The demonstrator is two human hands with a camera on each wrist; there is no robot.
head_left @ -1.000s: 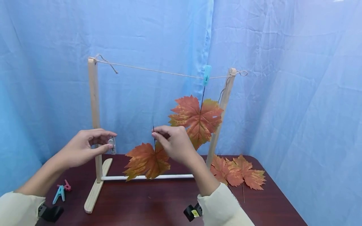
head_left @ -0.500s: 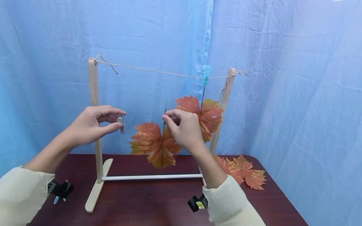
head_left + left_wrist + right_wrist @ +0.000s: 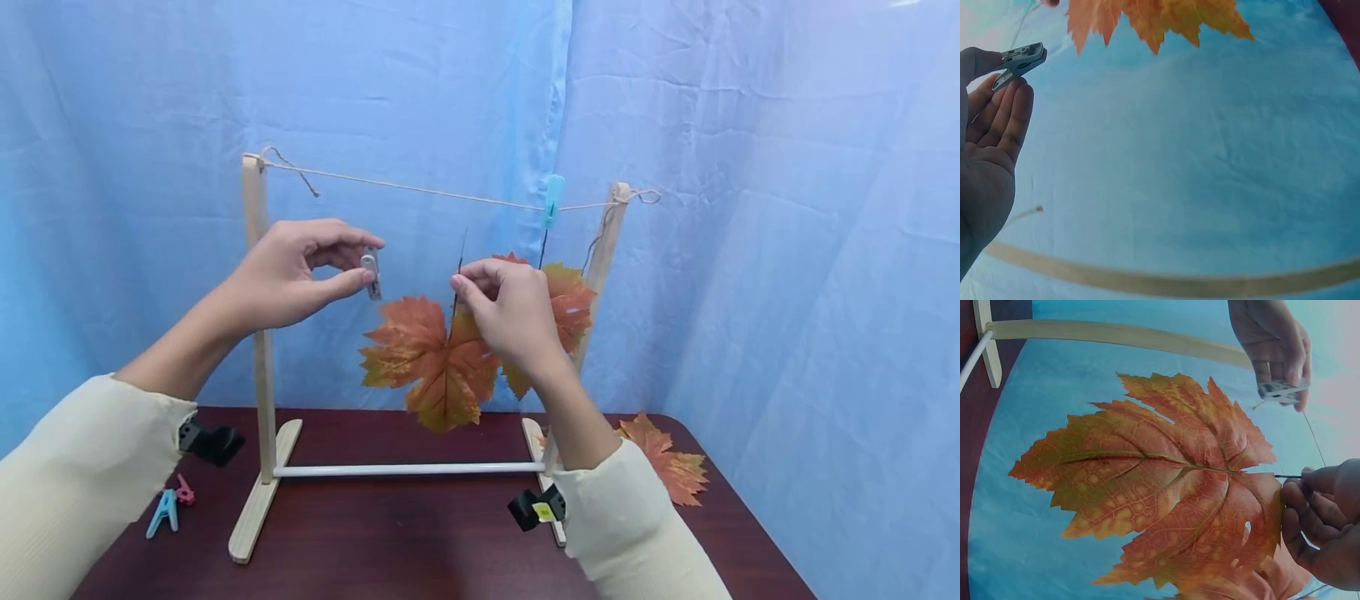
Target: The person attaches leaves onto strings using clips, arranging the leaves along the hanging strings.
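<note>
Between thumb and fingertips, my left hand (image 3: 300, 271) pinches a grey clothespin (image 3: 371, 273), which also shows in the left wrist view as a grey clothespin (image 3: 1021, 61). My right hand (image 3: 513, 312) pinches the dark thin stem of an orange maple leaf (image 3: 431, 358); the blade hangs below the fingers. In the right wrist view the leaf (image 3: 1166, 465) fills the middle. Both hands are below the string (image 3: 420, 190). Behind the right hand, a second leaf (image 3: 570, 304) hangs from the string by a light blue clothespin (image 3: 553, 200), partly hidden.
A wooden frame with a left post (image 3: 258, 333), a right post (image 3: 603, 258) and a white crossbar (image 3: 408, 470) stands on the dark table (image 3: 360, 542). Blue (image 3: 162, 510) and pink clothespins (image 3: 184, 490) lie at left. More leaves (image 3: 663, 462) lie at right, partly behind the right arm.
Both hands have risen toward the string and shifted right, the left carrying the grey clothespin and the right the leaf. The leaf now overlaps the hanging one more.
</note>
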